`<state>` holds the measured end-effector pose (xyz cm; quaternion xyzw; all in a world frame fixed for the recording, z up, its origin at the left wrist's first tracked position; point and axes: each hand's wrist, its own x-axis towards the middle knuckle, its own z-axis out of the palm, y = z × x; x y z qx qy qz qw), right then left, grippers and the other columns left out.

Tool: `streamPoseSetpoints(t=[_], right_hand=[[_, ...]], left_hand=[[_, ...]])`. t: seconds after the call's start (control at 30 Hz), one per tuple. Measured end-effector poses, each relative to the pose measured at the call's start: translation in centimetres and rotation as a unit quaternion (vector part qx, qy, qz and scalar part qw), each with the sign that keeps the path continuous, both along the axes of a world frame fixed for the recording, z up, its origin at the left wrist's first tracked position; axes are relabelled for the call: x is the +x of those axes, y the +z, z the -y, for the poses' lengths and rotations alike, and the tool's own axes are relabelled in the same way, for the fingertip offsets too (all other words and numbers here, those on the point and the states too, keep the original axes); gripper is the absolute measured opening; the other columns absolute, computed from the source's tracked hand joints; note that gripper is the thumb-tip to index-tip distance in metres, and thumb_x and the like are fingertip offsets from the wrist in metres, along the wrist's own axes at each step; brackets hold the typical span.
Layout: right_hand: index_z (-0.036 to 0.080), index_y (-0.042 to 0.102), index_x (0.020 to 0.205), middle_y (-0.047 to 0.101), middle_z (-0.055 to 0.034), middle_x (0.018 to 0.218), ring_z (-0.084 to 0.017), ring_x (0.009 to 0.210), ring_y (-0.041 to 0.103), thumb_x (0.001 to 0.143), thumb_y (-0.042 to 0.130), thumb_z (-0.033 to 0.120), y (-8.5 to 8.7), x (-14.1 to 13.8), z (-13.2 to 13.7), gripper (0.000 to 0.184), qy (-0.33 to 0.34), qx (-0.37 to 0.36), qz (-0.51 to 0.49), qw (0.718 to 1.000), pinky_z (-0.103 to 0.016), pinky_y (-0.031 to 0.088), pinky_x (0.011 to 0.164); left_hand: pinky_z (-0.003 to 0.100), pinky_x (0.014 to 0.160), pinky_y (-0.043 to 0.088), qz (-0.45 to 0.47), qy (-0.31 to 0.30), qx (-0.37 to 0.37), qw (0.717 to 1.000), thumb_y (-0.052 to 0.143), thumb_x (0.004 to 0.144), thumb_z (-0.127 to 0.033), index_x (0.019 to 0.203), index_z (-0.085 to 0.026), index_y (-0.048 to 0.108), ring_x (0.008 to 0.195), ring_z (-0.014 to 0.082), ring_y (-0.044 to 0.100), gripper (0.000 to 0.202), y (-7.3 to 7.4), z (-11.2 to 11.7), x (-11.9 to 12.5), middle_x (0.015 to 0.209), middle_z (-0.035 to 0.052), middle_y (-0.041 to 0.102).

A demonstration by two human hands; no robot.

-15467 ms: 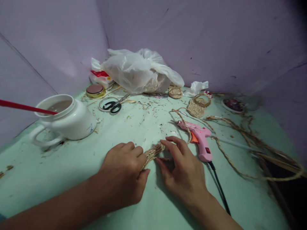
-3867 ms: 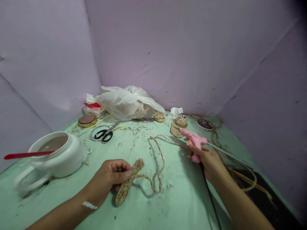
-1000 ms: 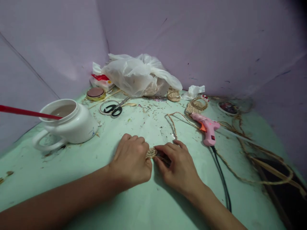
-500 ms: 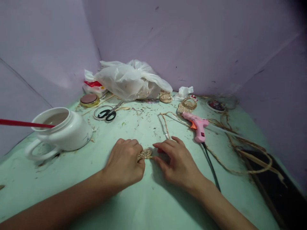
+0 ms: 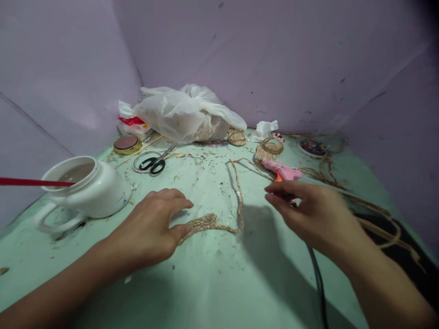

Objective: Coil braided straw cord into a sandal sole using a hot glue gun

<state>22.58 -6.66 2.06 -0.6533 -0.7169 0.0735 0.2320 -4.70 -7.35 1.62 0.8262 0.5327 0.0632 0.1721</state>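
A flat coiled braid piece (image 5: 202,223) of straw rope lies on the green table (image 5: 222,283), its loose braid tail (image 5: 239,196) running back toward the far side. My left hand (image 5: 151,228) rests over the near end of the piece, thumb against it, fingers spread. Raised above the table, my right hand (image 5: 308,210) holds nothing, its fingers loosely curled and apart. It hovers just in front of the pink glue gun (image 5: 283,170), without touching it.
A white jug (image 5: 85,187) with a red stick (image 5: 30,182) stands at left. Scissors (image 5: 154,163), a round tin (image 5: 126,143), a plastic bag (image 5: 187,114), small woven baskets (image 5: 269,148) and loose rope (image 5: 370,210) lie farther back. The gun's black cord (image 5: 317,278) runs toward me.
My right hand has let go of the braid piece and lifted right toward the glue gun. My left hand has opened flat over the piece.
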Motion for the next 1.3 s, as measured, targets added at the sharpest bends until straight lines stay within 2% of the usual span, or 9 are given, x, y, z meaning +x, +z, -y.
streamPoseSetpoints(t=[0.2,0.4,0.6,0.77,0.87,0.97,1.03,1.17,1.3], right_hand=[[0.020,0.069,0.082,0.067,-0.0058,0.075,-0.019,0.071,0.058,0.082,0.049,0.014,-2.3,-6.4,1.7,0.020,0.270,0.067,-0.062,0.959,-0.032,0.045,0.064],[0.016,0.069,0.089,0.070,-0.0062,0.087,-0.019,0.079,0.056,0.081,0.050,0.006,-5.4,-8.9,1.6,0.023,0.346,0.072,-0.061,0.933,-0.032,0.045,0.071],[0.016,0.065,0.068,0.065,-0.0067,0.069,-0.020,0.070,0.053,0.066,0.048,0.002,-5.5,-9.8,1.9,0.022,0.327,0.063,-0.011,0.943,-0.032,0.045,0.064],[0.016,0.063,0.067,0.062,-0.0063,0.068,-0.021,0.070,0.053,0.065,0.053,0.007,-4.3,-10.3,2.0,0.014,0.324,0.012,0.068,0.943,-0.037,0.044,0.067],[0.016,0.065,0.078,0.066,-0.0060,0.077,-0.020,0.077,0.057,0.069,0.053,0.005,-4.0,-9.9,2.0,0.019,0.314,-0.015,0.028,0.949,-0.032,0.046,0.070],[0.019,0.064,0.096,0.069,-0.0034,0.091,-0.015,0.085,0.061,0.081,0.045,0.005,-4.0,-8.9,2.0,0.028,0.297,-0.042,-0.095,0.949,-0.027,0.049,0.075],[0.020,0.061,0.103,0.069,-0.0048,0.099,-0.015,0.091,0.063,0.084,0.043,0.009,-3.8,-8.0,2.2,0.029,0.274,-0.029,-0.172,0.946,-0.029,0.049,0.080],[0.020,0.063,0.099,0.070,-0.0068,0.098,-0.019,0.092,0.064,0.084,0.049,0.019,-2.9,-5.1,2.5,0.021,0.171,0.072,-0.195,0.963,-0.034,0.049,0.083],[0.018,0.067,0.094,0.071,-0.0080,0.092,-0.023,0.085,0.065,0.080,0.053,0.032,-2.2,-0.4,2.5,0.024,-0.045,0.083,-0.123,0.988,-0.035,0.049,0.075]], left_hand=[[0.037,0.075,0.038,-0.068,0.003,-0.032,0.997,0.056,0.075,-0.031,0.083,-0.025,0.068,0.077,0.0220,0.057,0.015,0.5,0.5,0.2,0.076,0.0021,0.064],[0.039,0.070,0.038,-0.094,0.002,-0.044,0.995,0.052,0.075,-0.025,0.072,-0.020,0.064,0.072,0.0233,0.056,0.013,-0.2,1.1,1.6,0.076,0.0055,0.062],[0.039,0.073,0.035,-0.111,-0.090,-0.008,0.990,0.056,0.064,-0.011,0.061,-0.017,0.059,0.076,0.0238,0.053,0.008,-1.1,1.7,3.0,0.072,0.0076,0.061],[0.037,0.076,0.035,-0.109,-0.133,0.009,0.985,0.057,0.061,-0.009,0.061,-0.018,0.058,0.081,0.0240,0.053,0.009,-0.9,2.2,3.0,0.075,0.0084,0.062],[0.035,0.072,0.037,-0.094,-0.089,-0.016,0.991,0.048,0.073,-0.014,0.067,-0.016,0.060,0.073,0.0209,0.054,0.013,-0.1,1.3,1.2,0.073,0.0070,0.062],[0.028,0.056,0.035,-0.003,-0.010,-0.115,0.993,0.029,0.090,-0.040,0.064,-0.018,0.057,0.058,0.0161,0.051,0.044,0.7,0.3,-0.5,0.060,0.0013,0.056],[0.028,0.057,0.036,0.016,0.031,-0.073,0.997,0.028,0.090,-0.042,0.068,-0.018,0.059,0.062,0.0168,0.052,0.045,0.7,0.1,-0.7,0.064,0.0017,0.058],[0.032,0.070,0.039,0.006,0.002,-0.006,1.000,0.044,0.085,-0.035,0.084,-0.019,0.064,0.078,0.0206,0.056,0.026,-0.3,1.1,0.8,0.082,0.0055,0.062],[0.039,0.076,0.039,-0.046,-0.005,0.041,0.998,0.047,0.083,-0.032,0.082,-0.016,0.063,0.083,0.0245,0.054,0.022,-1.4,2.0,2.1,0.085,0.0088,0.060]])
